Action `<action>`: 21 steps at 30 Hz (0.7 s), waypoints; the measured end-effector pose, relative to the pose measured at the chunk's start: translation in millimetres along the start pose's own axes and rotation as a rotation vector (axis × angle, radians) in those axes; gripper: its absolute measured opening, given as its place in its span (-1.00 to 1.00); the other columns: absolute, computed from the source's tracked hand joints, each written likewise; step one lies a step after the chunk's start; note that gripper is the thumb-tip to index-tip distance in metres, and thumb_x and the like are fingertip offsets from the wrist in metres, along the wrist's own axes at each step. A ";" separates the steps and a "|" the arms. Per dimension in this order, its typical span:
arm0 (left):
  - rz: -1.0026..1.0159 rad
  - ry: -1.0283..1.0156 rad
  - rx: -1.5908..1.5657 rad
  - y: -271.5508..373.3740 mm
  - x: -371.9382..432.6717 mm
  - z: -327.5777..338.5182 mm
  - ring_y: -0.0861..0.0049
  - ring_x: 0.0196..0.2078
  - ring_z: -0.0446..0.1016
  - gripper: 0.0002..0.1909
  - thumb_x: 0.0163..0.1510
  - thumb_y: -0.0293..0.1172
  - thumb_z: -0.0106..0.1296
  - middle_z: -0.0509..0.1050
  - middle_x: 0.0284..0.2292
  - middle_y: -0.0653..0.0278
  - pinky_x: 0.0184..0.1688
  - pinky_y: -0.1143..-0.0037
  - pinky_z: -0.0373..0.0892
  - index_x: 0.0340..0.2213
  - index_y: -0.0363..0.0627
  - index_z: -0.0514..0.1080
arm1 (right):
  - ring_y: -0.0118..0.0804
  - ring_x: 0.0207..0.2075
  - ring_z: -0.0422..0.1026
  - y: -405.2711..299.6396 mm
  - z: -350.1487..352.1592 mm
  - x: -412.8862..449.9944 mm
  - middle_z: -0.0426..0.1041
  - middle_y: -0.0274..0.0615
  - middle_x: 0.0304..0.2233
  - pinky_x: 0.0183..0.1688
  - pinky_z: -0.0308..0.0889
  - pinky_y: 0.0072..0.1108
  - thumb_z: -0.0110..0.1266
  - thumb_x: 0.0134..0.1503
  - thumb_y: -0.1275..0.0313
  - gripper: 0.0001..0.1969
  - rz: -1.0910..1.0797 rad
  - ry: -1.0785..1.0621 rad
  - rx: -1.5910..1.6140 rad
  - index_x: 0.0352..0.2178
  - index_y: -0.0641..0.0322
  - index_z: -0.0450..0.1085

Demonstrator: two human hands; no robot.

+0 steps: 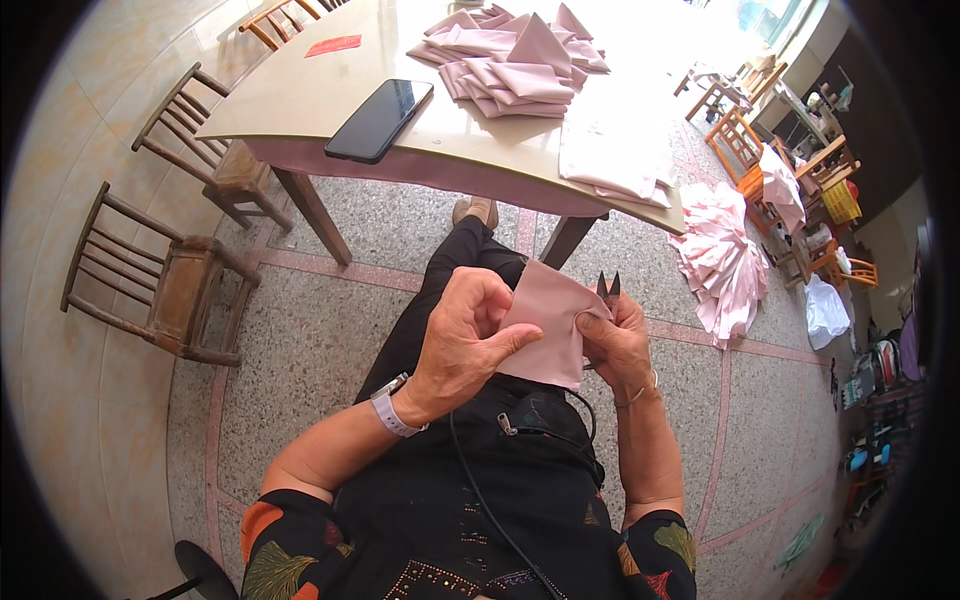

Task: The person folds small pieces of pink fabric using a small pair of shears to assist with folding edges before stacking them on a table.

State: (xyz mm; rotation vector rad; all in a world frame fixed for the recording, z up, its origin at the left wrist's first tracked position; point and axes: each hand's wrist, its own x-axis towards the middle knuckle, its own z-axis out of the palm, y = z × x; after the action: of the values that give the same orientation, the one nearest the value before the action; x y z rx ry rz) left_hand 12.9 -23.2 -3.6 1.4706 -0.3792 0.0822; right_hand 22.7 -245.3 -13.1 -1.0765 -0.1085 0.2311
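A folded piece of pink fabric [551,315] is held up above my lap. At its left edge is my left hand [472,337], with the thumb lying across the front and the fingers curled at the side, partly behind it. My right hand [619,337] pinches the right edge under its thumb. Small thread snips [608,285] also sit in that hand, their two pointed blades apart and facing away from me; their handles are mostly hidden by the fabric and fingers.
Ahead stands a table [277,97] bearing a pile of folded pink pieces [517,67], a smartphone [381,120] and flat pale fabric [611,161]. Wooden chairs [199,292] line the left wall. A heap of pink fabric [720,262] lies on the floor to the right.
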 end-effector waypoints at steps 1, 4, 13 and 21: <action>0.000 0.000 -0.001 -1.8 0.6 1.0 0.85 -0.37 0.30 -0.62 -0.03 -0.65 0.25 0.24 -0.26 0.42 -0.34 0.77 0.34 -0.26 -0.17 0.25 | -0.48 -0.36 0.49 -0.8 0.4 -0.2 0.52 -0.26 -0.33 -0.30 0.42 -0.60 0.19 0.07 0.54 -0.78 0.001 0.000 -0.001 -0.21 0.29 0.41; 0.071 0.108 -0.001 1.6 5.1 2.5 0.80 -0.51 0.19 -0.71 -0.05 -0.52 0.31 0.24 -0.38 0.40 -0.51 0.69 0.21 -0.36 -0.21 0.37 | -0.56 -0.39 0.46 -4.2 0.1 -1.1 0.51 -0.32 -0.37 -0.35 0.37 -0.66 0.20 0.07 0.54 -0.79 -0.006 0.000 -0.049 -0.23 0.27 0.41; 0.004 -0.163 0.265 13.9 -1.5 -24.2 0.79 -0.51 0.22 -0.89 0.05 -0.52 0.20 0.33 -0.44 0.42 -0.50 0.71 0.16 -0.40 -0.28 0.47 | -0.72 -0.48 0.24 -24.4 22.7 -12.9 0.37 -0.49 -0.53 -0.47 0.16 -0.75 0.25 0.06 0.51 -0.86 -0.129 0.001 -0.723 -0.34 0.32 0.47; -0.531 -0.375 -0.568 32.1 -4.1 -41.4 0.53 -0.47 0.57 -0.84 0.22 -0.49 -0.03 0.52 -0.39 0.11 -0.46 0.58 0.54 -0.22 -0.37 0.36 | -0.80 -0.62 0.17 -48.4 13.6 -18.7 0.54 -0.20 -0.28 -0.59 0.08 -0.82 -0.06 0.08 0.60 -0.68 -0.040 -0.216 -0.265 -0.10 0.43 0.41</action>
State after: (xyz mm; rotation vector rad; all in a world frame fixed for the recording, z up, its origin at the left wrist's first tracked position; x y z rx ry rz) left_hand 8.2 21.6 23.7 0.9728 -0.2693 -0.6836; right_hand 8.3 -260.1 36.4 -1.3092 -0.3624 0.3028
